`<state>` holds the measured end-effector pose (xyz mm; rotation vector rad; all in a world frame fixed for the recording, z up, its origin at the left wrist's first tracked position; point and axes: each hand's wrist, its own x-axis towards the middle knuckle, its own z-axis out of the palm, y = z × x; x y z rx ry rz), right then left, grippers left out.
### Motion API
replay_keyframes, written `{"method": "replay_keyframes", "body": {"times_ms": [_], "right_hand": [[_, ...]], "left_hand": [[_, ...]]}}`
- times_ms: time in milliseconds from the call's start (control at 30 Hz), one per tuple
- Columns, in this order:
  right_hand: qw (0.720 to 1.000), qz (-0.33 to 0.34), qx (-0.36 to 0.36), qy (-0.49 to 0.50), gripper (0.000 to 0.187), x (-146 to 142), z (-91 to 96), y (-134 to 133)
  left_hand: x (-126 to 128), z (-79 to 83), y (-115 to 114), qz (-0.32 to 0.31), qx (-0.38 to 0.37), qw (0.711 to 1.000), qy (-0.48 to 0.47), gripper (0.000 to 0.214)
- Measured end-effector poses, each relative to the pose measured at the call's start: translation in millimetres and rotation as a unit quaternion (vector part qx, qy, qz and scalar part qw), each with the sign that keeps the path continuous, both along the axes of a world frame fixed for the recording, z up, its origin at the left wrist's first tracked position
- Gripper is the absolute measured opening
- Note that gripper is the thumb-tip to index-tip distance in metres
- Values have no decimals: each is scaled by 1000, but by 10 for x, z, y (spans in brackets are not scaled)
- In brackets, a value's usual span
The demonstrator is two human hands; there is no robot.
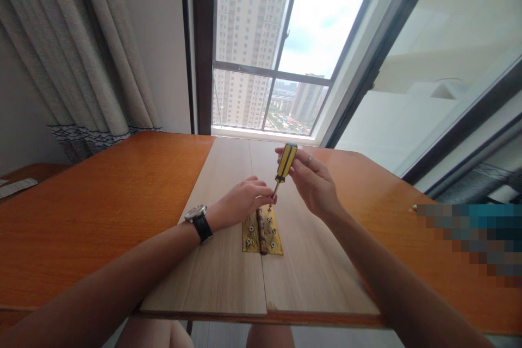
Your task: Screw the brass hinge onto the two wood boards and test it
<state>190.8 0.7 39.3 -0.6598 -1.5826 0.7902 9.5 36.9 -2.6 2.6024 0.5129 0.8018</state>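
A brass hinge lies across the seam of two pale wooden boards laid side by side on the table. My right hand is closed round a yellow-and-black screwdriver, held tilted, its tip down at a screw on the hinge's far right corner. My left hand, a black watch on its wrist, rests on the left board. Its fingers are pinched together at the screwdriver's shaft, just above the hinge. Several screws show in the hinge's leaves.
The boards lie on an orange wooden table that reaches to a large window. Curtains hang at the left. A blurred patch covers the table's right edge. My knees show below the front edge.
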Motion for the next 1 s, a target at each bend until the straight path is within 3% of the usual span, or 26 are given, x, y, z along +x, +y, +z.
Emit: {"method": "replay_keyframes", "body": {"times_ms": [200,567,867,1000], "right_hand": [[996,65,-61,-26,34,-9,45,-25],[999,15,-40,21,28,-49,-6,57],[998,46,-36,-9,29,-26,43,-46],[999,-10,-26,-26,20,-40,30,-19]], "left_hand": [[-6,0,-3,8,2,1000,10,26],[11,-13,-31,15,-2,1000,3,18],[12,1,-30,17,2,1000,10,23],[14,-4,-29,11,-10,1000,12,23]]}}
